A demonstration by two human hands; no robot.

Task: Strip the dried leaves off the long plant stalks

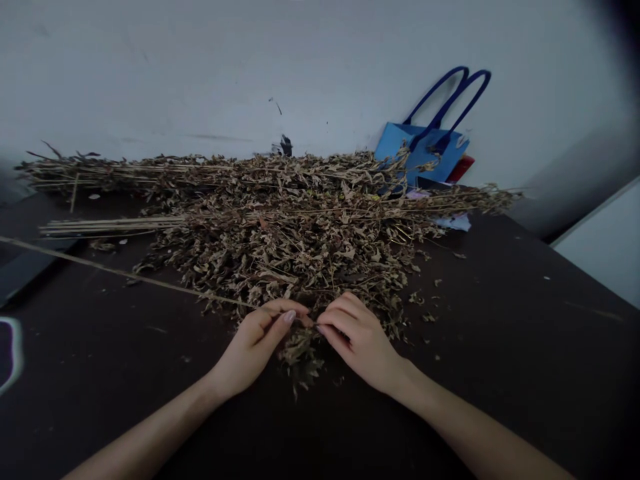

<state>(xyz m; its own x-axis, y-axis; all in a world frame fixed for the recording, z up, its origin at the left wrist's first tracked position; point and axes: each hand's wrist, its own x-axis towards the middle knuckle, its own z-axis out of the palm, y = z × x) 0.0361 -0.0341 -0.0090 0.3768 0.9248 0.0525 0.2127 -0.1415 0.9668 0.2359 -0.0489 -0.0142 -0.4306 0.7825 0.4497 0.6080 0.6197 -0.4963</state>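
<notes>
A long dried stalk runs from the left edge to my left hand, whose thumb and fingers are closed around it. My right hand is just to the right, its thumb and fingertips pinched together on the thin leafy end of the stalk. Dried leaves hang below and between both hands. Right behind the hands lies a wide heap of dried leaves with loose bits around it.
Bundled dried stalks lie behind, along the grey wall. A blue bag with dark blue handles leans there at the right, near a red item. Leaf crumbs dot the dark table. A pale-rimmed object is at the left edge.
</notes>
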